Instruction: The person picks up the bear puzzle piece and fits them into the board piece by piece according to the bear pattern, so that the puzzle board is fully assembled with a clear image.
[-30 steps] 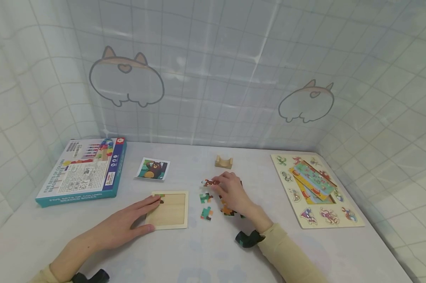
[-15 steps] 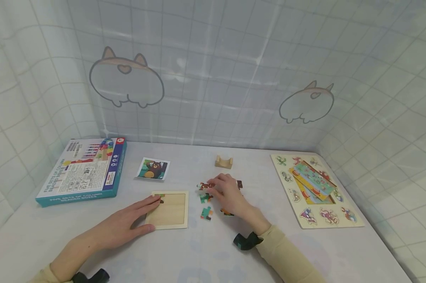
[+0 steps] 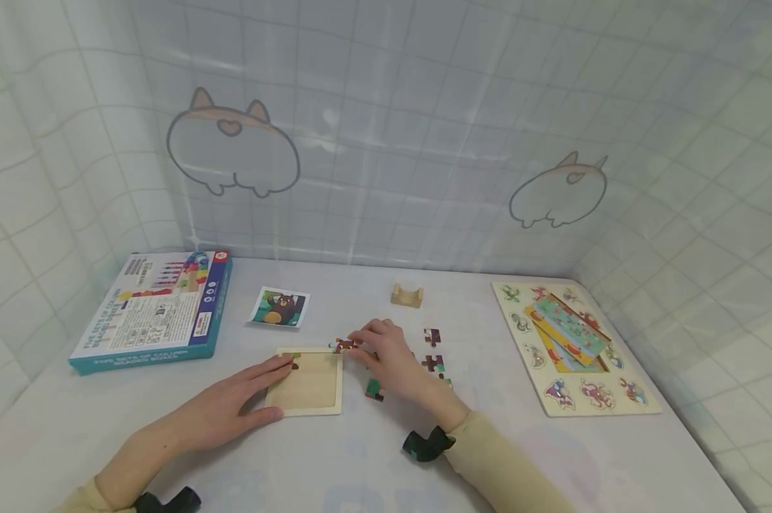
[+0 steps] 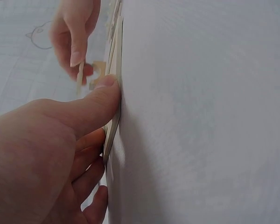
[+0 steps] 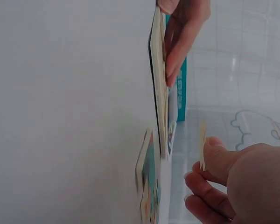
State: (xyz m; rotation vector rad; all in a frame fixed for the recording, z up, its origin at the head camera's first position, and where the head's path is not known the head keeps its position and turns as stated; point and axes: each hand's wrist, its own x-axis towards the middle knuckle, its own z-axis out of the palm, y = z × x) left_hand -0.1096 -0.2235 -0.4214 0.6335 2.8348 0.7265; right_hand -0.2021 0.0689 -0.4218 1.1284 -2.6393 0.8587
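Brown-printed and likely light and stiff, the puzzle piece [image 3: 345, 346], near the far right corner of the tray [image 3: 338, 385], suits an end pinch, as the right hand [image 3: 390, 363] holds it, the left hand [image 3: 232, 405] resting outstretched on the tray's left rim.

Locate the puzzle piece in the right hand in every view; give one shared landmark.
Head: puzzle piece, below and left of centre, at the wooden tray's upper-right corner.
Left wrist: puzzle piece, upper left, edge-on.
Right wrist: puzzle piece, below and right of centre, edge-on.
Shared landmark: the wooden tray.
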